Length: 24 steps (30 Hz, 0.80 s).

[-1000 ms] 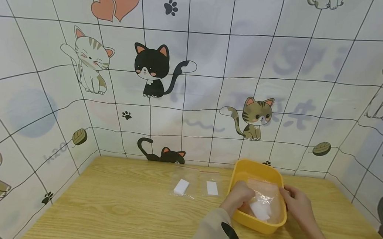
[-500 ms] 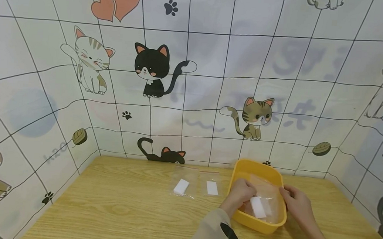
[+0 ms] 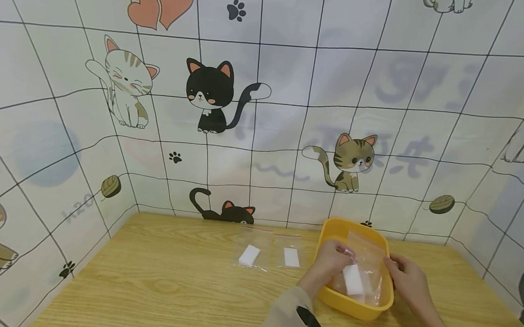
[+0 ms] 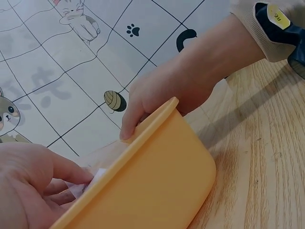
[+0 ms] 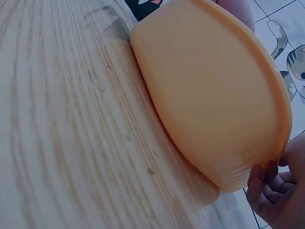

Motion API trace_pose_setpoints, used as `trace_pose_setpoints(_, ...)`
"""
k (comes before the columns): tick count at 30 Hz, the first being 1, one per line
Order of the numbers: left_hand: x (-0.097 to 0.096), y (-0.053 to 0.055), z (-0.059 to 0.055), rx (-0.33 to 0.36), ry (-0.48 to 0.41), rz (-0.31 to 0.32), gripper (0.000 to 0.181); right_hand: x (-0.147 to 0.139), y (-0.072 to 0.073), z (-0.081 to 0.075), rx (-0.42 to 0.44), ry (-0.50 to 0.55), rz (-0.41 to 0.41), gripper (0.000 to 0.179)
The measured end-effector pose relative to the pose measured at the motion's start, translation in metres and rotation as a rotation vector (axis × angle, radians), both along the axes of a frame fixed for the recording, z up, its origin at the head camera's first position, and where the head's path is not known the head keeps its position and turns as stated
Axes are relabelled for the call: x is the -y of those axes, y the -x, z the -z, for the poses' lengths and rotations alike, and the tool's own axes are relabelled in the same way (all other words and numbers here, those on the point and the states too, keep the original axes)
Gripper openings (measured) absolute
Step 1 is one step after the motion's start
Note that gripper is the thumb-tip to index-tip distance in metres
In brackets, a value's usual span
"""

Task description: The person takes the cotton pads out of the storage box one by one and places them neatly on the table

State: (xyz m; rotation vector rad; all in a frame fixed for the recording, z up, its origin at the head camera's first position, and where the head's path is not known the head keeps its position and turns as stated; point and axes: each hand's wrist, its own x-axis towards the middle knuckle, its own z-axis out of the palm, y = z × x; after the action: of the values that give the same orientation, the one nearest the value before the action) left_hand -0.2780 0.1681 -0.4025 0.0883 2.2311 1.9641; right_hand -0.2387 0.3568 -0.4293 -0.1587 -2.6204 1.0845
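In the head view, a yellow plastic basin (image 3: 353,310) stands at the right of the table, holding clear zip bags (image 3: 372,261). My left hand (image 3: 332,259) is inside it, pinching the top of a small zip bag that has a white block (image 3: 352,280) in it. Fingers of this left hand (image 4: 66,177) show behind the basin's rim in the left wrist view, partly hidden. My right hand (image 3: 410,281) grips the basin's right rim; in the right wrist view, its curled fingers (image 5: 256,187) lie against the outer wall.
Two zip bags lie left of the basin, one with a tilted white block (image 3: 249,255), the other with a flat white piece (image 3: 291,257). A cat-printed sheet (image 3: 275,169) rises behind the wooden table (image 3: 167,278).
My left hand has drawn up slightly with the small bag, and the white block shows more plainly. The clear bags behind it have shifted upward. My right hand keeps its place on the rim.
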Motion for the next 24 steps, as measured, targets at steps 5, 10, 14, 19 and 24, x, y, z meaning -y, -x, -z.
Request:
trace_pose_setpoints(5,0.0017,0.0013,0.0005,-0.005,-0.049,0.007,0.017,0.001,-0.0007,-0.0008,0.01,0.027,-0.006,0.054)
trace_pose_setpoints(10,0.0022,0.003,0.0003,-0.02,-0.112,0.01,0.019,0.0014,-0.0008,-0.0006,0.013,0.05,-0.01,0.053)
trace_pose_setpoints(14,0.0021,0.0028,-0.0003,-0.012,-0.155,-0.017,0.021,0.0014,-0.0006,-0.0005,0.013,0.043,-0.008,0.053)
trace_pose_setpoints(19,0.0025,0.003,-0.0008,-0.007,-0.199,-0.064,0.021,0.0009,-0.0004,-0.0007,0.014,0.037,-0.008,0.053)
trace_pose_setpoints(24,0.0045,0.0027,-0.002,-0.036,-0.211,-0.079,0.02,-0.0001,0.0,-0.0011,0.027,0.025,-0.008,0.055)
